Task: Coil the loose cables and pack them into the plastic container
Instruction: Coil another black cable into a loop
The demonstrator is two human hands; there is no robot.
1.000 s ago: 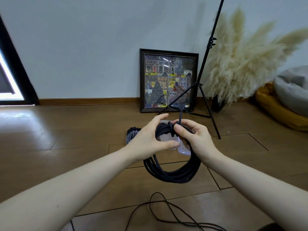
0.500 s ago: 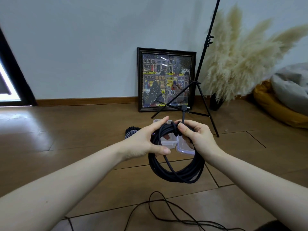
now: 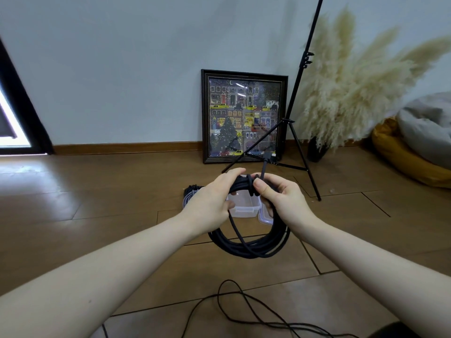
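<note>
Since a moment ago the black cable coil (image 3: 251, 245) hangs lower and its plug end (image 3: 266, 158) stands straighter above the wraps. The left hand (image 3: 212, 203) grips the top of the coil; the right hand (image 3: 280, 198) pinches the wrapped tail. The coil hangs just in front of the plastic container (image 3: 244, 208) on the floor. The tie-off looks nearly finished; another loose cable (image 3: 234, 311) waits nearer than the container.

Two bare hands are being counted: left hand (image 3: 210, 203), right hand (image 3: 283, 198). One thick black coiled cable (image 3: 251, 247) is being held up between them. One thin black loose cable (image 3: 244, 311) is being seen on the floor. One small black-and-white bundled cable (image 3: 190, 193) is being counted, one clear plastic container (image 3: 244, 208), one clear plastic lid (image 3: 264, 217), one dark-framed picture (image 3: 244, 115), one black tripod stand (image 3: 300, 98).
</note>
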